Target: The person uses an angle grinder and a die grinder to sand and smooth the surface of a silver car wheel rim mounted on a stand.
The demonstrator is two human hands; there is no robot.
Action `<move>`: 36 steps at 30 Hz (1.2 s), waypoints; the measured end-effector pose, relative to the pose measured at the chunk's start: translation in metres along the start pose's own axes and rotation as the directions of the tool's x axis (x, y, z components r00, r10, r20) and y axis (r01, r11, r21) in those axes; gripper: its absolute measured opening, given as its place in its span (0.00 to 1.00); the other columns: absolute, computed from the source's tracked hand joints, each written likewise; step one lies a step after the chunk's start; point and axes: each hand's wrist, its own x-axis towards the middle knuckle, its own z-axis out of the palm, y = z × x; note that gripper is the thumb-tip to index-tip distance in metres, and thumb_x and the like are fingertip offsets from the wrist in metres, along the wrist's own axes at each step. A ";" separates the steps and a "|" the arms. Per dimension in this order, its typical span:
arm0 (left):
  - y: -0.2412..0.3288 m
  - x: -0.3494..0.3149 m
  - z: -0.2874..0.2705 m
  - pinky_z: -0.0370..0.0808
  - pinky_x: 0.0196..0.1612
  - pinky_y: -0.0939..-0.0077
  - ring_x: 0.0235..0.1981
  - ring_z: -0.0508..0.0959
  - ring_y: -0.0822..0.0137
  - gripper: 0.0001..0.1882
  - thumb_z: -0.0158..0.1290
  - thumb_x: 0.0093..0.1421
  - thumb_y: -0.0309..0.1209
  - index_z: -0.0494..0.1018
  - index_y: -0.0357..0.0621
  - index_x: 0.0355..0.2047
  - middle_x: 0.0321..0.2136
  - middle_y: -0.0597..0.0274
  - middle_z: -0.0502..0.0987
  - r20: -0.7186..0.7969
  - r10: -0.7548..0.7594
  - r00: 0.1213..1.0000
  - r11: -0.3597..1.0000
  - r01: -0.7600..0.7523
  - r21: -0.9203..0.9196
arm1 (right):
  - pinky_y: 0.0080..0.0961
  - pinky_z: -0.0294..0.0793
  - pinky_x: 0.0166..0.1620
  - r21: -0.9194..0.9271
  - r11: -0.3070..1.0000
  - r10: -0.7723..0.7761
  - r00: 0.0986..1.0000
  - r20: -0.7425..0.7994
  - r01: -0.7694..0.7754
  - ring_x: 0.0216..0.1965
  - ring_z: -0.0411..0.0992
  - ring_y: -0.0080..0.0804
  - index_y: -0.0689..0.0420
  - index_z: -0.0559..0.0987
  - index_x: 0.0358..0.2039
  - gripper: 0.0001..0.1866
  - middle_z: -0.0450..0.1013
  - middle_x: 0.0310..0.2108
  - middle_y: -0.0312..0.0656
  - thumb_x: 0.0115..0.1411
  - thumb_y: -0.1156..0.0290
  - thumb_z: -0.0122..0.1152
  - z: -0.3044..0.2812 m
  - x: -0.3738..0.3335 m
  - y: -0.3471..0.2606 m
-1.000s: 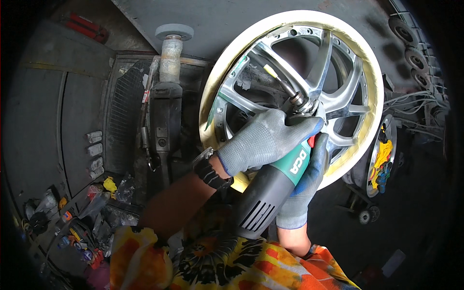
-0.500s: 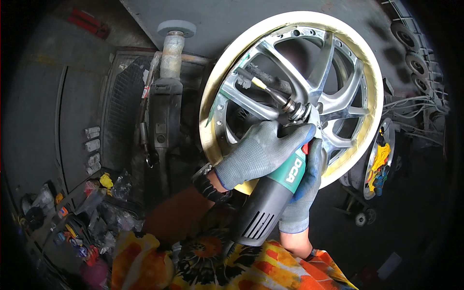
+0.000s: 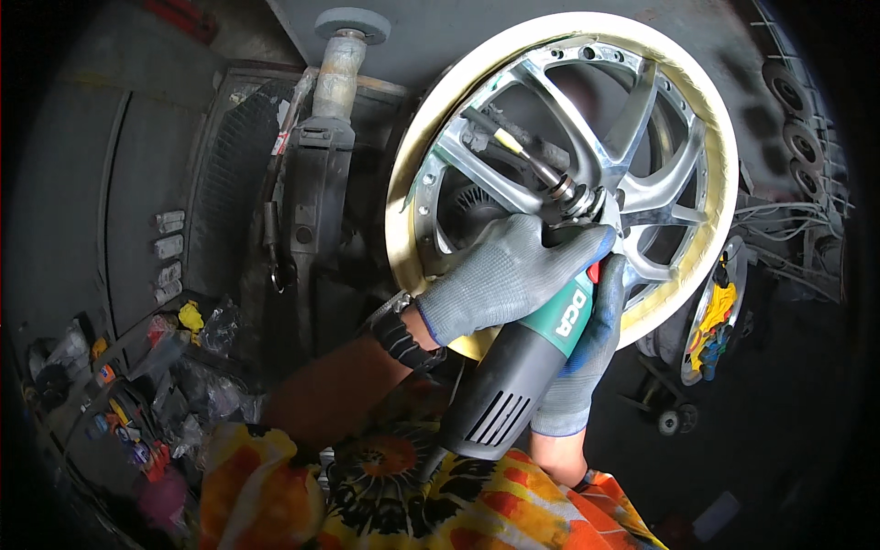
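Gripping the power tool (image 3: 513, 376) with 2 hands, you hold it in front of your body, butt low toward your shirt (image 3: 385, 495), head up at the middle of the wheel (image 3: 632, 119). Your left hand (image 3: 504, 275) comes in from the lower left, wrist fairly straight, palm down over the green neck, thumb stretched right across the head; grip closed on the tool, left fingertips mostly hidden. Your right hand (image 3: 587, 353) rises steeply on the tool's right side, fingers pointing up, pressed against the casing; far side of that grip hidden. Both gloves: grey ribbed knit, blue coating on the right fingers and left thumb tip. Dark band (image 3: 408, 341) on left wrist.

Tool: smooth green plastic neck, matte black barrel with slanted vent slots, red switch by the right fingertips. Shiny metal rod (image 3: 536, 165) with yellow section points up-left from near the head, over the wheel's openings; can't tell if it touches a spoke. Wheel: round, polished silver spokes, small round holes near the edge, pale yellow wrinkled covering around the rim. To the left, dusty grey machine (image 3: 321, 192), boxy body, wrapped neck, flat round grey disc (image 3: 352, 24) on top.
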 end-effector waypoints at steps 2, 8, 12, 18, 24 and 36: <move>-0.003 0.004 0.001 0.78 0.46 0.71 0.41 0.82 0.70 0.21 0.55 0.70 0.42 0.76 0.35 0.51 0.38 0.52 0.83 -0.051 -0.004 0.999 0.996 0.000 -0.087 | 0.28 0.76 0.59 0.093 0.995 0.023 0.997 0.073 -0.030 0.56 0.75 0.28 0.59 0.71 0.63 0.26 0.75 0.56 0.43 0.77 0.52 0.44 -0.001 0.001 0.001; 0.007 0.016 -0.003 0.77 0.45 0.71 0.39 0.82 0.70 0.20 0.56 0.70 0.42 0.76 0.35 0.50 0.38 0.52 0.83 0.010 0.072 0.997 0.997 -0.072 0.010 | 0.28 0.78 0.58 0.359 0.930 0.005 0.980 0.199 -0.077 0.55 0.77 0.30 0.63 0.71 0.63 0.26 0.75 0.58 0.47 0.78 0.55 0.43 0.002 0.011 -0.002; -0.006 0.015 -0.003 0.78 0.45 0.71 0.38 0.82 0.70 0.21 0.55 0.70 0.44 0.77 0.35 0.49 0.37 0.52 0.83 -0.002 0.185 0.983 0.978 -0.184 0.099 | 0.28 0.77 0.58 0.217 0.975 0.015 0.989 0.145 -0.046 0.55 0.76 0.29 0.60 0.71 0.62 0.27 0.75 0.55 0.45 0.78 0.50 0.42 0.004 0.010 -0.001; -0.001 0.003 0.004 0.78 0.47 0.71 0.42 0.83 0.69 0.21 0.55 0.71 0.43 0.77 0.36 0.51 0.40 0.52 0.83 -0.057 0.054 0.997 0.997 -0.057 -0.042 | 0.28 0.77 0.58 0.126 0.992 0.020 0.998 0.059 -0.028 0.55 0.76 0.31 0.62 0.70 0.65 0.27 0.75 0.57 0.47 0.77 0.54 0.46 -0.005 0.009 0.000; 0.000 0.009 0.011 0.78 0.47 0.71 0.41 0.83 0.68 0.21 0.55 0.70 0.42 0.77 0.36 0.51 0.40 0.52 0.83 -0.091 0.091 0.992 0.988 -0.101 -0.117 | 0.26 0.78 0.57 0.116 0.993 0.023 0.997 0.069 -0.031 0.53 0.76 0.28 0.60 0.71 0.63 0.26 0.75 0.55 0.44 0.78 0.51 0.43 -0.007 0.010 -0.006; 0.003 0.006 0.009 0.79 0.46 0.69 0.40 0.84 0.65 0.21 0.56 0.69 0.44 0.78 0.37 0.49 0.38 0.50 0.84 -0.104 0.010 0.995 0.999 -0.015 -0.041 | 0.25 0.79 0.54 0.206 0.975 0.086 0.996 0.015 -0.088 0.49 0.77 0.26 0.61 0.73 0.58 0.25 0.77 0.50 0.43 0.79 0.52 0.40 0.009 0.008 -0.007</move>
